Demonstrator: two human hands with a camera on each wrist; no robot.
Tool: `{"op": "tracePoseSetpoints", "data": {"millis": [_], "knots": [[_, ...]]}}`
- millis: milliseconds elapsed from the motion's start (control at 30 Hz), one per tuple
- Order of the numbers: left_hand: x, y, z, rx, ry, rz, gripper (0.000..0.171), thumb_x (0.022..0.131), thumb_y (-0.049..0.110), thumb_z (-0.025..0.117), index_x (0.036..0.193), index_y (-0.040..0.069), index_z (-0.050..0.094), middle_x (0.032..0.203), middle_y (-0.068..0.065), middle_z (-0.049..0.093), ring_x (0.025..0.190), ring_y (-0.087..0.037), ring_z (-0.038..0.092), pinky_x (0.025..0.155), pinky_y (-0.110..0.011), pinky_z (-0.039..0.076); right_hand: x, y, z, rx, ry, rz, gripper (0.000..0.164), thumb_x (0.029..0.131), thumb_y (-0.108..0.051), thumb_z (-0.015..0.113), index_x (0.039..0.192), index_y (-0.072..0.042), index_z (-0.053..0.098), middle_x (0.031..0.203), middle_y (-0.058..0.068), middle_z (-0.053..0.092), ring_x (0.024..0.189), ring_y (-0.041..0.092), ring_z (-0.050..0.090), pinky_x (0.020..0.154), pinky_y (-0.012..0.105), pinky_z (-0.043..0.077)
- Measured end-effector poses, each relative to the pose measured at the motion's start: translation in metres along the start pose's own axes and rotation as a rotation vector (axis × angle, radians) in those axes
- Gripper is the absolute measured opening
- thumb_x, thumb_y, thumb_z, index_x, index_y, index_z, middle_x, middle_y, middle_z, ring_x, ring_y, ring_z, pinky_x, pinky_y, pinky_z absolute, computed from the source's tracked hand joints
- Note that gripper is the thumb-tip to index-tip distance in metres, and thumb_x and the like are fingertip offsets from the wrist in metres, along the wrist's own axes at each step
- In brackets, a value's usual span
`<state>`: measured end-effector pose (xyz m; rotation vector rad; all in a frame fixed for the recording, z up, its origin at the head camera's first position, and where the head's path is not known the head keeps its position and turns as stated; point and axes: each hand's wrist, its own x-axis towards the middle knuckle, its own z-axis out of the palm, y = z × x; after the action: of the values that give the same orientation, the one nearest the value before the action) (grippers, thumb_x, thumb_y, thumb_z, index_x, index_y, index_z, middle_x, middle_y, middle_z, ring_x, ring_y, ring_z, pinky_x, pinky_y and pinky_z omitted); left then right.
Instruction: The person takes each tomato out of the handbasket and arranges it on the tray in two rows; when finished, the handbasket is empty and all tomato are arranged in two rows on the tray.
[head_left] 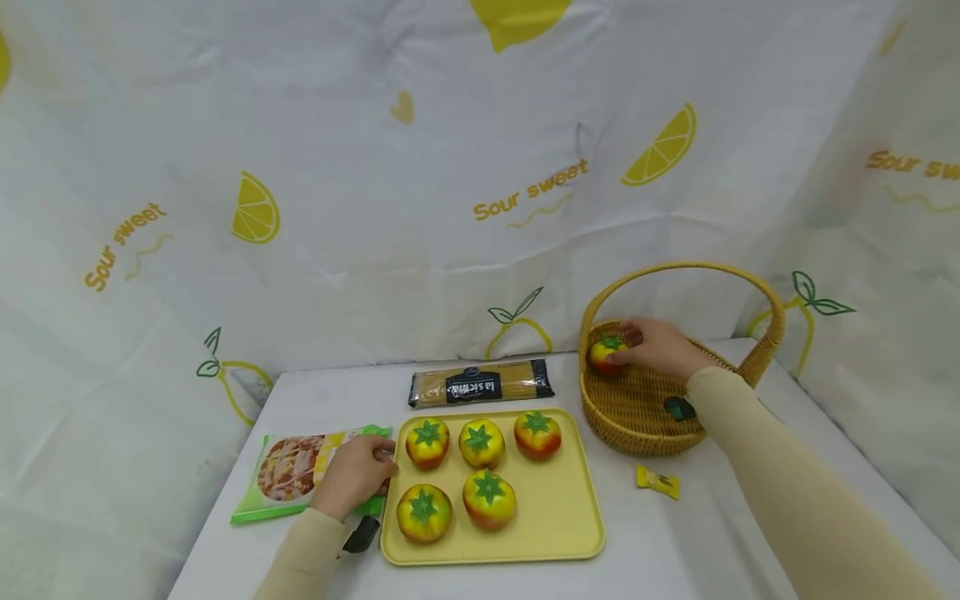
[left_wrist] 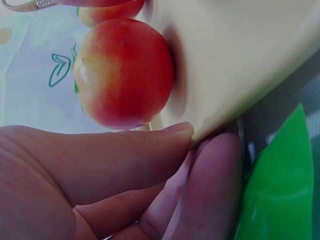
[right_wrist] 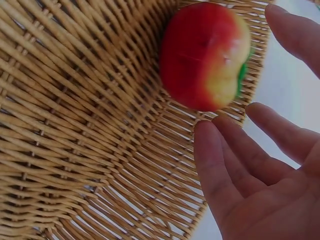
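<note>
With thumb and finger, my left hand [head_left: 356, 472] pinches the left rim of the yellow tray [head_left: 558, 525], as the left wrist view shows close up. Several red-and-yellow fruits with green star-shaped caps sit on the tray, one [left_wrist: 125, 74] right above my thumb. My right hand [head_left: 660, 348] reaches into the wicker basket [head_left: 626, 417]. Inside the basket, at its left side, lies another such fruit [right_wrist: 205, 56]. In the right wrist view my fingers [right_wrist: 212, 155] are spread apart, fingertips close beside this fruit and not closed round it.
Under my left hand lies a green-edged food packet [head_left: 288, 471], with a black object [head_left: 362, 534] near the tray. A pasta pack [head_left: 480, 383] lies behind the tray. Between tray and basket is a small yellow packet [head_left: 658, 482]. The basket's tall handle [head_left: 682, 267] arches over my right hand.
</note>
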<state>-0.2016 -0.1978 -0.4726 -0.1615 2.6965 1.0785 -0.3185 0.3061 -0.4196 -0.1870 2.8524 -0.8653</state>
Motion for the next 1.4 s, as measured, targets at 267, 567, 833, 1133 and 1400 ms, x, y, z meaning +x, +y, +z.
{"op": "tracePoseSetpoints", "data": {"millis": [267,567,833,1133,1400], "knots": [[0.000,0.000,0.000,-0.010,0.000,-0.003,0.039,0.096,0.006,0.074,0.134,-0.002,0.071,0.098,-0.008,0.073,0.072,-0.014,0.069,0.063,-0.030,0.061,0.013,0.006,0.008,-0.023,-0.026,0.010,0.090,0.095,-0.052,0.080,0.157,0.006,0.048,0.155,0.035,0.053,0.141,0.054,0.052,0.115,0.068,0.047],[0.001,0.000,0.001,-0.004,-0.010,-0.011,0.038,0.097,0.007,0.075,0.134,-0.002,0.071,0.099,-0.008,0.074,0.073,-0.014,0.070,0.064,-0.030,0.062,0.020,0.006,0.014,-0.024,-0.031,0.020,0.086,0.094,-0.054,0.080,0.152,0.004,0.054,0.149,0.031,0.059,0.136,0.049,0.056,0.114,0.067,0.047],[0.001,0.000,0.001,-0.006,-0.008,-0.008,0.039,0.097,0.007,0.075,0.134,-0.002,0.071,0.098,-0.007,0.073,0.074,-0.014,0.069,0.064,-0.030,0.062,0.022,0.009,0.018,-0.031,-0.038,0.027,0.085,0.093,-0.056,0.080,0.149,0.003,0.058,0.142,0.026,0.064,0.127,0.042,0.061,0.111,0.062,0.050],[-0.002,0.004,0.000,-0.008,-0.007,-0.010,0.039,0.096,0.007,0.076,0.134,-0.003,0.071,0.098,-0.008,0.074,0.074,-0.015,0.069,0.064,-0.030,0.062,0.013,0.006,0.014,-0.051,-0.010,0.023,0.080,0.093,-0.055,0.081,0.148,-0.002,0.060,0.141,0.023,0.066,0.127,0.041,0.062,0.109,0.062,0.051],[-0.003,0.004,-0.001,-0.004,0.003,-0.007,0.039,0.096,0.005,0.075,0.133,-0.004,0.071,0.097,-0.008,0.073,0.073,-0.015,0.068,0.063,-0.030,0.061,-0.021,-0.023,0.003,-0.100,0.050,-0.063,0.083,0.095,-0.054,0.080,0.154,-0.001,0.055,0.143,0.025,0.065,0.125,0.041,0.063,0.106,0.063,0.053]]}}
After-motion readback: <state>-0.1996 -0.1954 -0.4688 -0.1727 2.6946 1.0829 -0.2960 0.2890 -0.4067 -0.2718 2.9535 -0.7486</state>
